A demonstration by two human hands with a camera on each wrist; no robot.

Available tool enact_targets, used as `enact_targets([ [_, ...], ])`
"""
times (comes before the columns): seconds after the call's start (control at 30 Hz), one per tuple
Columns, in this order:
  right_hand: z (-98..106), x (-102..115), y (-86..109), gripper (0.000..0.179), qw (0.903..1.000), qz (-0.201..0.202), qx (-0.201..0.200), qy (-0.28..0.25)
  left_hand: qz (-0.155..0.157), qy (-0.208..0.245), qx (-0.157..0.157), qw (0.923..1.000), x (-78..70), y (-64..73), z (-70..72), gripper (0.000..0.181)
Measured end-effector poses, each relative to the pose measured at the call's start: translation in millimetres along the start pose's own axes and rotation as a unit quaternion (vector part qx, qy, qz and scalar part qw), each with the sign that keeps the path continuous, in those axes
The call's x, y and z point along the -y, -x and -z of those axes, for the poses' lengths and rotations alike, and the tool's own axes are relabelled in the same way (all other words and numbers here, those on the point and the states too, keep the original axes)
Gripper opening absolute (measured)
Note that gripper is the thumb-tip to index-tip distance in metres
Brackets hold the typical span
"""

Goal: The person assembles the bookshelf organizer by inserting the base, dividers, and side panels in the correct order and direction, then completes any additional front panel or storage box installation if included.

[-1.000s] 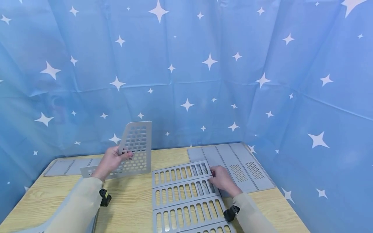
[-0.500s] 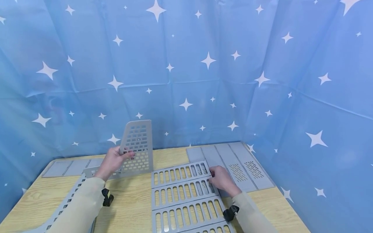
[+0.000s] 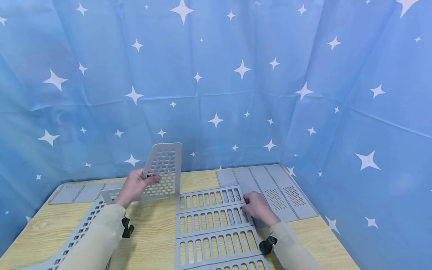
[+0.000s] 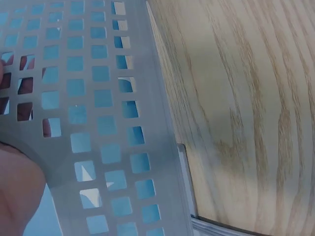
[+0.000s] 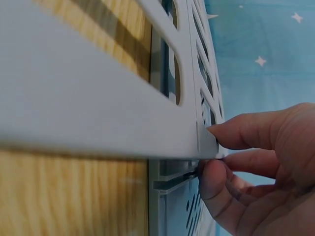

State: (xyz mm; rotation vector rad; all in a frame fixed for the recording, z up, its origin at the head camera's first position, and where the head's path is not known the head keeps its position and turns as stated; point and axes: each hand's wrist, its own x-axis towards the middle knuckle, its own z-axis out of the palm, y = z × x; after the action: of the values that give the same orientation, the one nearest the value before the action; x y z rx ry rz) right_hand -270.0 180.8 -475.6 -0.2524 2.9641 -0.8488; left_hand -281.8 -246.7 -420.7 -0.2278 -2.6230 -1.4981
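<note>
My left hand (image 3: 134, 186) holds a grey perforated plastic panel (image 3: 177, 168) upright by its slanted edge, thumb on the near face. In the left wrist view, rows of square holes cover this panel (image 4: 165, 162), and fingers show through some of them. On the right, my right hand (image 3: 259, 208) pinches the edge of a grey slotted panel (image 3: 216, 231). From the right wrist, thumb and fingertips meet at the corner of that slotted panel (image 5: 113, 108), which stands a little off the table there. Part of the left hand's grip is hidden behind the perforated panel.
Flat grey panels (image 3: 243, 179) with fold lines and slanted slots lie at the back right, partly under the slotted panel. Another flat grey panel (image 3: 89, 192) lies at the back left. A perforated piece (image 3: 77, 237) runs beneath the left forearm. A blue starred curtain (image 3: 216, 82) surrounds the wooden table (image 3: 152, 228).
My left hand and the perforated panel have moved slightly right, and the panel's top sits a little lower. The right hand keeps its place on the slotted panel.
</note>
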Motion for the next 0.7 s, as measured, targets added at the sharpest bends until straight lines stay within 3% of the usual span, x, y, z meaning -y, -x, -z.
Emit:
enact_targets([
  [0.23, 0, -1, -0.7, 0.011, 1.0, -0.004, 0.006, 0.001, 0.019, 0.047, 0.014, 0.9986, 3.9, -6.4, 3.4, 0.04],
  [0.4, 1, 0, 0.6, 0.01, 0.9998, -0.015, 0.01, -0.011, 0.022, 0.05, 0.012, 0.9984, 3.5, -8.5, 2.0, 0.038],
  [0.7, 3, 4, 0.6, 0.024, 0.9995, 0.007, -0.003, 0.029, -0.06, -0.024, 0.015, 0.9978, -12.4, -8.7, -10.5, 0.017],
])
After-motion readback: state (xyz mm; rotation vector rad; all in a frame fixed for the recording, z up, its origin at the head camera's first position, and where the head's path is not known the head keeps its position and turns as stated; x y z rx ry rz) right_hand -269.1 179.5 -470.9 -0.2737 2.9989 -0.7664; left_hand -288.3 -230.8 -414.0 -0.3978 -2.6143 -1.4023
